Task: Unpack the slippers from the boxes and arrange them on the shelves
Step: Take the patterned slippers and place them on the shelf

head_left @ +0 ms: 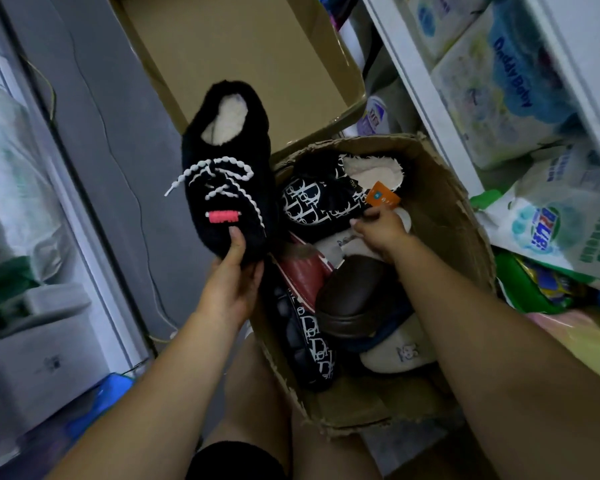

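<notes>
Over the cardboard box, the left hand gripped a black slipper, likely bound for shelving; the right hand touched an orange tag, grip unclear.

Grey floor, white shelving right — diaper packs, glass-fronted cabinet left

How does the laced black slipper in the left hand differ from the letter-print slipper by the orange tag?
The laced slipper is plain black fleece with white laces; the letter-print slipper has white lettering, no laces visible. The laced slipper is held up by the left hand; the letter-print slipper lies in the box, orange tag by the right hand. Both have cream lining.
</notes>
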Tool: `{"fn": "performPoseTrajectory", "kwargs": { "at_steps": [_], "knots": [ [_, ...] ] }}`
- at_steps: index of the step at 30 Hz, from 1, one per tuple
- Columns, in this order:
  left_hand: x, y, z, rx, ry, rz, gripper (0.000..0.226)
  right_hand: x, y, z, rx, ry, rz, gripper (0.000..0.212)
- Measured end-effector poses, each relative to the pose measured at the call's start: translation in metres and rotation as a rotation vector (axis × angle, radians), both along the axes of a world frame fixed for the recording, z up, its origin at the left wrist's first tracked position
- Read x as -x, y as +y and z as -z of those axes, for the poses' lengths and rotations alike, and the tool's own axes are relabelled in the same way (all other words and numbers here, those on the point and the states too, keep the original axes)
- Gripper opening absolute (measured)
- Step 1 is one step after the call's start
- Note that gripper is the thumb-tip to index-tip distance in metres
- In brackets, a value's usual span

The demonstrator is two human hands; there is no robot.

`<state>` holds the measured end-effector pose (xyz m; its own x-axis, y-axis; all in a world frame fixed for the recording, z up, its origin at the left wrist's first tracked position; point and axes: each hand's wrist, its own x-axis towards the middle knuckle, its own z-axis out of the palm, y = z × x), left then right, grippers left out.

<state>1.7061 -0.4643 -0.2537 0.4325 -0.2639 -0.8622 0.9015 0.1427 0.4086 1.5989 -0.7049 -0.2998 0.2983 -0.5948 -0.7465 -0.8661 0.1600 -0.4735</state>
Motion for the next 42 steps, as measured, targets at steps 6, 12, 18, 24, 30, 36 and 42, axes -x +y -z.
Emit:
{"fn": "performPoseTrajectory", "kwargs": {
  "at_steps": [6,12,18,24,30,36,42],
  "knots": [
    [0.001,0.002,0.003,-0.031,-0.048,0.057,0.076,-0.005,-0.004,0.016,-0.245,-0.227,0.56,0.045],
    [0.003,0.002,0.006,-0.022,-0.067,0.079,0.078,-0.019,-0.017,0.015,-0.335,-0.299,0.766,0.103],
    [0.004,0.003,0.01,-0.029,-0.072,0.087,0.077,-0.034,-0.017,0.012,-0.296,-0.302,0.856,0.076],
    [0.003,0.005,0.004,-0.041,-0.043,0.07,0.076,-0.004,-0.014,-0.02,-0.104,-0.376,0.898,0.061],
    [0.002,0.004,-0.012,-0.057,-0.004,0.045,0.073,0.09,-0.026,-0.069,-0.102,-0.387,0.875,0.064],
    [0.0,0.0,-0.029,-0.074,0.014,0.042,0.078,0.145,-0.01,-0.104,-0.252,-0.263,0.72,0.056],
    [-0.001,0.003,-0.036,-0.095,0.025,0.054,0.079,0.14,0.019,-0.115,-0.346,-0.211,0.69,0.01]
  ]
}}
